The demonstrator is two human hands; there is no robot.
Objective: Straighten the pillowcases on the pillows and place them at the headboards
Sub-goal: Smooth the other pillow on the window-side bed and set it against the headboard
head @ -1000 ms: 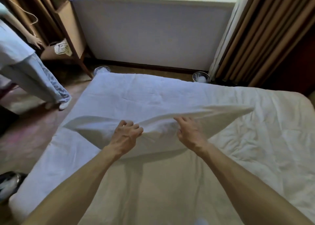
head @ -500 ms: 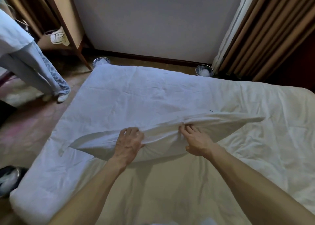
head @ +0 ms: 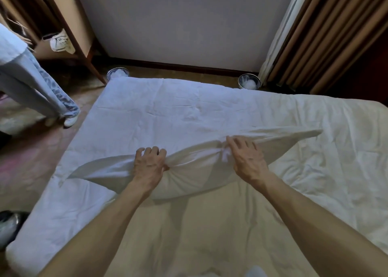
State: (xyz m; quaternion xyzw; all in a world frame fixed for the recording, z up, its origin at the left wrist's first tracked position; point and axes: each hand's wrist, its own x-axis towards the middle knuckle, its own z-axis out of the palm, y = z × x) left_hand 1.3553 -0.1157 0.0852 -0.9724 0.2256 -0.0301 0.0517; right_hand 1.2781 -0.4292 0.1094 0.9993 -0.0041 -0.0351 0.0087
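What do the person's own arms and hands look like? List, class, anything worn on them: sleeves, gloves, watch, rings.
The left forearm and right forearm are bare to the frame's edge: no sleeves show. The left hand and right hand wear no gloves. No watch, bracelet or ring is visible at the wrists or on the fingers.

One wide-angle camera on the person's head looks forward and steeply down over the bed (head: 189,112), near enough that both forearms (head: 94,234) run in from the bottom edge and the left hand (head: 149,165) and right hand (head: 247,161), on the pillow (head: 197,171), sit mid-frame. It faces the far wall (head: 189,24), with floor (head: 31,155) at left and curtain (head: 325,35) at upper right. Straight edges lean outward toward the corners.
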